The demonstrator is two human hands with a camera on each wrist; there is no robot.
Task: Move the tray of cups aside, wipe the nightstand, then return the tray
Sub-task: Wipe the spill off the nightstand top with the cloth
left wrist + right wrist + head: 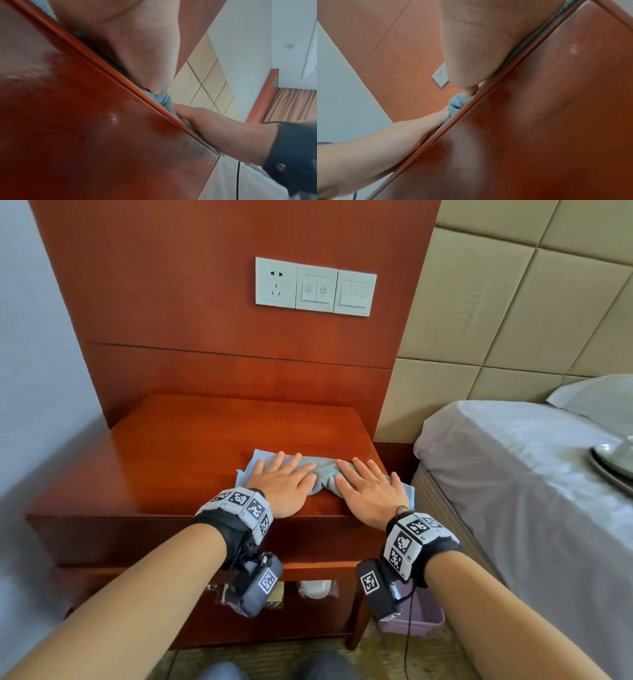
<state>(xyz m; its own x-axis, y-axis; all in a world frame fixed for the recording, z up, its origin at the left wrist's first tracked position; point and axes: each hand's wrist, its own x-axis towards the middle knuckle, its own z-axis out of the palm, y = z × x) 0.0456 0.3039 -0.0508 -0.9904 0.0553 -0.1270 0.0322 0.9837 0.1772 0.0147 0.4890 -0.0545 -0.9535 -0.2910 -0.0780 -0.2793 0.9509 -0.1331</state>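
A light blue cloth (323, 472) lies bunched on the front right part of the reddish wooden nightstand (191, 450). My left hand (286, 479) presses flat on the cloth's left part, fingers straight. My right hand (366, 486) presses flat on its right part, fingers spread. The two index fingers nearly meet over the bunched middle. The wrist views show the cloth (163, 98) (458, 101) at the nightstand's front edge under both palms. A metal tray (613, 462) lies on the bed at the right edge of the head view; its cups are out of view.
A wooden wall panel with a socket and switches (315, 287) rises behind the nightstand. The bed (534, 474) with a grey sheet stands close on the right. A purple bin (419, 614) sits on the floor between them. Wrapped items (315, 589) lie on the nightstand's lower shelf.
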